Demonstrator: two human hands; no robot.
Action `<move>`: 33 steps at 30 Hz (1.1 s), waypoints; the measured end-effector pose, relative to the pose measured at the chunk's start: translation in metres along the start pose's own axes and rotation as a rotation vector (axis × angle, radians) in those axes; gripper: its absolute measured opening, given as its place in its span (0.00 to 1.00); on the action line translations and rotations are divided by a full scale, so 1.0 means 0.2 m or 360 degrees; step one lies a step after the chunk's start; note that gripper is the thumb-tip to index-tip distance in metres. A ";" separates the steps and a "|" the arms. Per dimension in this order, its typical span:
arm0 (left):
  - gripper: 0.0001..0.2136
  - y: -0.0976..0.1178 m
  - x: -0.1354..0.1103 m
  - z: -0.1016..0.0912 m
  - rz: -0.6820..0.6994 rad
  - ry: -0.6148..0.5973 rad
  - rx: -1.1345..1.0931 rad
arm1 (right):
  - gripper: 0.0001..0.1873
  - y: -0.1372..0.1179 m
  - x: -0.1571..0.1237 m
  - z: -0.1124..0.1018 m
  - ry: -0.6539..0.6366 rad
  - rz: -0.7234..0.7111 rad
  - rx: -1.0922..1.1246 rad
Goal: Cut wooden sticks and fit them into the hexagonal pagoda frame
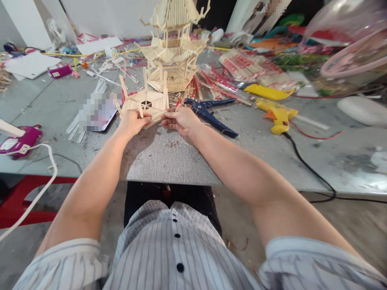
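Observation:
A small hexagonal base of pale wooden sticks (148, 102) with upright posts rests on the grey mat (166, 157). My left hand (131, 123) is closed on its near edge, fingers pinching a stick. My right hand (179, 120) is closed just to the right, its fingertips pinching a thin wooden stick (157, 117) that reaches the base's front edge. Behind the base stands a tall pagoda model of the same sticks (173, 44).
Blue cutters (208, 112) lie right of my right hand. A yellow glue gun (276, 114) with a black cord lies farther right. A phone (98, 112), loose sticks, stick packets (250, 68) and a magenta tool (18, 141) crowd the table.

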State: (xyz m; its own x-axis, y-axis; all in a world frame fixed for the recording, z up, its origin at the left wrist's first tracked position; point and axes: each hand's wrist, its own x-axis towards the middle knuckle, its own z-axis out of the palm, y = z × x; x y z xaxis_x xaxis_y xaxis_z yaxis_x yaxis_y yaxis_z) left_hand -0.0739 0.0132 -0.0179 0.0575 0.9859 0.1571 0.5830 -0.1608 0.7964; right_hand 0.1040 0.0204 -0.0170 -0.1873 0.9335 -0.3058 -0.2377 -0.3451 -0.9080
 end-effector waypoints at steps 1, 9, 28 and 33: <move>0.09 0.01 0.00 0.00 0.0002 0.0005 -0.0002 | 0.10 0.00 0.00 0.00 0.0013 0.0016 0.0008; 0.09 0.02 -0.01 0.01 -0.0028 0.0056 0.0024 | 0.11 0.00 -0.01 0.00 0.0059 0.0029 0.0055; 0.09 0.01 -0.01 0.04 -0.0011 0.0160 0.0038 | 0.08 0.04 -0.07 0.03 -0.0331 -0.0031 0.0141; 0.10 -0.01 0.00 0.05 0.0012 0.0174 -0.0001 | 0.07 0.05 -0.06 0.02 -0.0390 -0.0039 0.0226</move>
State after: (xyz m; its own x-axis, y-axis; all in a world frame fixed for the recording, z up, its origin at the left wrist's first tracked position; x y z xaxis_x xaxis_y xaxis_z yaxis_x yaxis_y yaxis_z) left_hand -0.0674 0.0144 -0.0248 -0.0271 0.9738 0.2259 0.5823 -0.1683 0.7954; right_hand 0.0991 0.0053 -0.0216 -0.4005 0.8964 -0.1901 -0.3731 -0.3490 -0.8596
